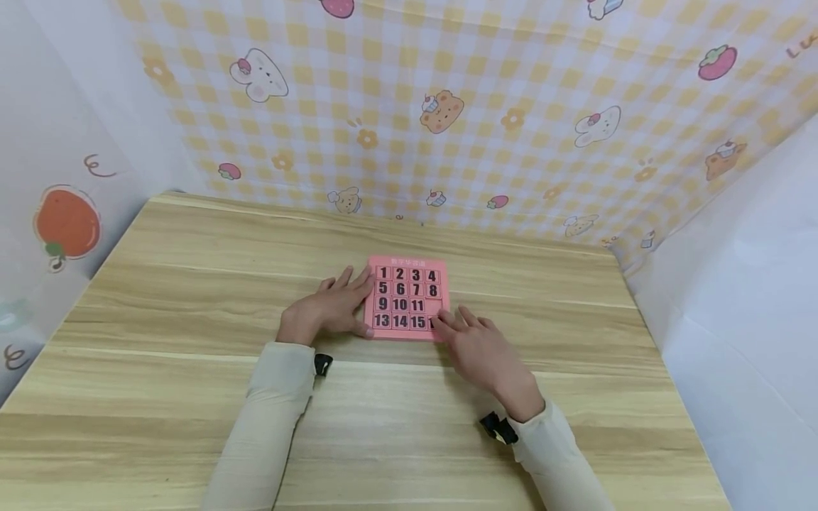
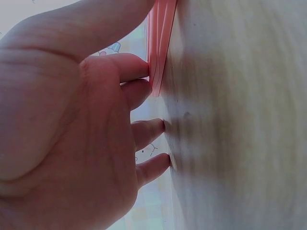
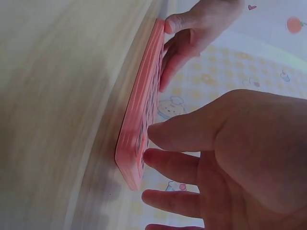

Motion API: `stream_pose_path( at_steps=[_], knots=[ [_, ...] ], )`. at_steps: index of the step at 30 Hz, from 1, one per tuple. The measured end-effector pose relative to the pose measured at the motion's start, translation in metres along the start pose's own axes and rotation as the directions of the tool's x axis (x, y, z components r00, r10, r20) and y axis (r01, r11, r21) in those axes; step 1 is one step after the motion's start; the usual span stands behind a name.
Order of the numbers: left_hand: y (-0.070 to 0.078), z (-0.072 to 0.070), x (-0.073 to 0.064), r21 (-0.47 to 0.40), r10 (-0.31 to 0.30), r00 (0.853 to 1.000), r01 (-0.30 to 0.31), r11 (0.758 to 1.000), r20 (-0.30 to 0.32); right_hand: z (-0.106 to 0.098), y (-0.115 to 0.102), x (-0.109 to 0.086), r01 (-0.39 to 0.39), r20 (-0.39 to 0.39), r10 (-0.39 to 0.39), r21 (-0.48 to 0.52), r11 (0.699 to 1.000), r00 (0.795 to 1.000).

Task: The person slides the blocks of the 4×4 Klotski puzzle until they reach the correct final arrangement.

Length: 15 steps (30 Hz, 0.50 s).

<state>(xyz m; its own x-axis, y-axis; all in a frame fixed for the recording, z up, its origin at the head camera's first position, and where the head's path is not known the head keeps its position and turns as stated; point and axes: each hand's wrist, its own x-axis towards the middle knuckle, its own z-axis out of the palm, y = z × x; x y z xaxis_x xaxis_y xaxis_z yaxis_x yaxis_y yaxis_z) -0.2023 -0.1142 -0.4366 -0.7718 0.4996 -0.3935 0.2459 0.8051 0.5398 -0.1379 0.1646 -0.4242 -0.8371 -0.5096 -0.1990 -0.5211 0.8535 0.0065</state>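
Note:
A pink sliding number puzzle point(image 1: 409, 332) lies flat on the wooden table. Its tiles read 1 to 11 in order, then 13, 14 and 15 in the bottom row. A bare slot point(image 1: 434, 307) sits under the 8 tile, at the right end of the third row. My left hand point(image 1: 329, 306) steadies the puzzle's left side, thumb at the near corner and fingertips along the edge. My right hand point(image 1: 482, 349) touches the bottom-right tile with its fingertips, which partly cover that tile's number. In the right wrist view, its other fingers point(image 3: 172, 203) stretch out past the puzzle's side.
The wood-grain table point(image 1: 396, 426) meets a yellow checked cloth point(image 1: 396, 92) with cartoon prints along its back edge. White panels point(image 1: 748, 298) stand at the left and right. Black straps point(image 1: 498, 428) show at both sleeve cuffs.

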Motion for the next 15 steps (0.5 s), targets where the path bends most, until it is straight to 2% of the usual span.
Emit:
stream_pose_path(
  at_steps=[5,15],
  knots=[
    [-0.0002,-0.0002,0.0002,0.007,0.003,1.000,-0.003,1.000,-0.003,0.0012,-0.0025,-0.0032,-0.002,-0.014,0.002,0.010,1.000,1.000],
    [0.0000,0.0000,0.0012,0.009,-0.005,1.000,0.005,1.000,0.000,0.0006,-0.0061,-0.0046,-0.021,0.012,0.021,0.001,1.000,1.000]
  ],
)
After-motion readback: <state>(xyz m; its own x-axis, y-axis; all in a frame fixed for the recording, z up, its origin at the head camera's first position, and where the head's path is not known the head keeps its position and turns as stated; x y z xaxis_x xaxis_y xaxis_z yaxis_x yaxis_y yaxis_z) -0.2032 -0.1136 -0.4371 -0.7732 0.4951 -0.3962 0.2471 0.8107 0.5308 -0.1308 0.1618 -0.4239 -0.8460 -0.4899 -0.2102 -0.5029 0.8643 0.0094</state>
